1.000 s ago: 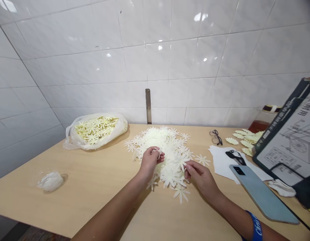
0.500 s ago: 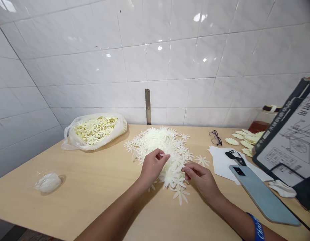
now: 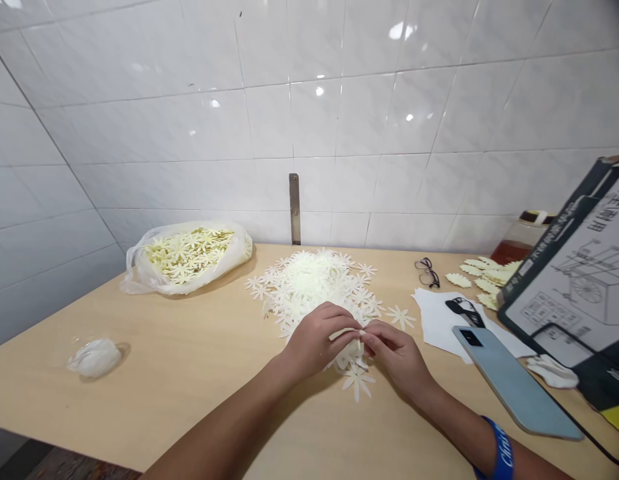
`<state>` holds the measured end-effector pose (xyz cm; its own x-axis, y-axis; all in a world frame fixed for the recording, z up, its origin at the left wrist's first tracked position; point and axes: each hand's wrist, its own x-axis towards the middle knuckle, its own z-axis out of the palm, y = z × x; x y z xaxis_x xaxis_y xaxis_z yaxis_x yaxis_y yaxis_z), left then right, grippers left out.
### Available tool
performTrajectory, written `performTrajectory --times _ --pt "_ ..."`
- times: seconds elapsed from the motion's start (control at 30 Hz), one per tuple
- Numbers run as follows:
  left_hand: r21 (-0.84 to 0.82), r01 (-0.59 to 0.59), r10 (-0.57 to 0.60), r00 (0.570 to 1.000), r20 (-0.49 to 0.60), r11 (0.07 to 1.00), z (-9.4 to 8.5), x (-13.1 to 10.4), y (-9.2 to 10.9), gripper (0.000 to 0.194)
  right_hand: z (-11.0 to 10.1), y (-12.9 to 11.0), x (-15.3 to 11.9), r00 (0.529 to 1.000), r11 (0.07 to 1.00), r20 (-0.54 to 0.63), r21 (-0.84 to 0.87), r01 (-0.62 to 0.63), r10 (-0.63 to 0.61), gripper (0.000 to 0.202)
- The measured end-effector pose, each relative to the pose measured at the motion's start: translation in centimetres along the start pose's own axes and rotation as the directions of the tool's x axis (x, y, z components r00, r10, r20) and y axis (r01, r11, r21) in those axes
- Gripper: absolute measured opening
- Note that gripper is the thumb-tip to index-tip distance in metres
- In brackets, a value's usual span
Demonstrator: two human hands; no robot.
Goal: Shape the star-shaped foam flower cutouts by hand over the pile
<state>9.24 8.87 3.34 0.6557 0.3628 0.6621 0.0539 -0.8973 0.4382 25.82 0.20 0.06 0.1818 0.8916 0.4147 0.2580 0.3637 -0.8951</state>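
Over the front of a heap of white flower cutouts (image 3: 314, 277), my two hands meet fingertip to fingertip. My left hand (image 3: 322, 337) is closed in a pinch, its back facing up. My right hand (image 3: 397, 353) pinches from the other side, with a blue wristband (image 3: 500, 450) farther up that arm. A small pale bit of a flower cutout (image 3: 361, 335) shows between the fingertips; the rest of it is hidden by the fingers. One loose flower (image 3: 358, 381) lies just below the hands, and another flower (image 3: 401, 317) lies right of the heap.
At the back left, an open plastic bag (image 3: 189, 257) holds many yellowish flowers. A small clear bag (image 3: 95, 358) lies at left. To the right are glasses (image 3: 427, 273), white paper (image 3: 434, 320), a phone (image 3: 519, 387), scalloped pieces (image 3: 484, 273), a jar (image 3: 514, 243) and a leaning box (image 3: 574, 287).
My left hand has moved right and turned over more, so its fingertips now touch those of my right hand. Half a second ago the hands were apart. The view has shifted slightly.
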Motion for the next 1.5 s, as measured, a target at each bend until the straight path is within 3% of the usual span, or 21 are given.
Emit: performTrajectory --times 0.13,0.2,0.33,0.5,0.57,0.67,0.93,1.3,1.43,1.5 --pt "-0.164 0.171 -0.177 0.984 -0.02 0.972 0.2 0.0 0.1 0.014 0.1 0.0 -0.1 1.0 1.0 -0.001 0.018 -0.012 0.012 0.029" --pt "-0.303 0.305 -0.324 0.946 -0.013 0.903 0.4 0.1 0.3 0.014 0.1 -0.1 -0.1 1.0 1.0 -0.01 0.003 -0.022 0.022 0.029" --pt "-0.582 0.528 -0.632 0.774 0.031 0.618 0.4 0.6 0.5 0.015 0.1 -0.6 -0.1 0.999 0.999 -0.023 -0.018 -0.049 0.049 0.031" --pt "-0.83 0.494 -0.815 0.573 0.089 0.257 -0.4 1.2 -0.2 0.017 0.0 -0.5 -0.2 0.996 0.997 -0.036 -0.022 -0.078 0.077 0.035" --pt "-0.856 0.485 -0.85 0.514 0.114 0.178 -0.6 1.3 -0.6 0.017 -0.1 -0.2 -0.3 0.994 0.995 -0.048 -0.02 -0.097 0.096 0.035" --pt "-0.855 0.495 -0.878 0.466 0.107 0.158 -0.9 1.2 -0.9 0.019 -0.3 0.1 -0.3 0.989 0.992 -0.071 0.005 -0.129 0.129 0.032" --pt "-0.865 0.496 -0.825 0.518 0.226 0.074 -0.9 0.8 -1.2 0.041 -0.3 0.7 -0.1 0.985 0.989 -0.097 -0.021 -0.148 0.145 0.029" --pt "-0.763 0.563 -0.8 0.591 0.103 0.317 -0.6 0.9 -1.2 0.026 -0.6 0.3 -0.1 0.983 0.985 -0.103 -0.063 -0.159 0.152 0.039" --pt "-0.634 0.597 -0.782 0.623 -0.021 0.493 -0.5 0.8 -1.4 0.027 -0.5 0.2 -0.1 0.984 0.985 -0.085 -0.055 -0.161 0.156 0.039" --pt "-0.505 0.609 -0.742 0.664 -0.097 0.611 -0.6 0.6 -1.4 0.023 -0.4 -0.1 -0.1 0.985 0.987 -0.078 -0.034 -0.154 0.151 0.039"
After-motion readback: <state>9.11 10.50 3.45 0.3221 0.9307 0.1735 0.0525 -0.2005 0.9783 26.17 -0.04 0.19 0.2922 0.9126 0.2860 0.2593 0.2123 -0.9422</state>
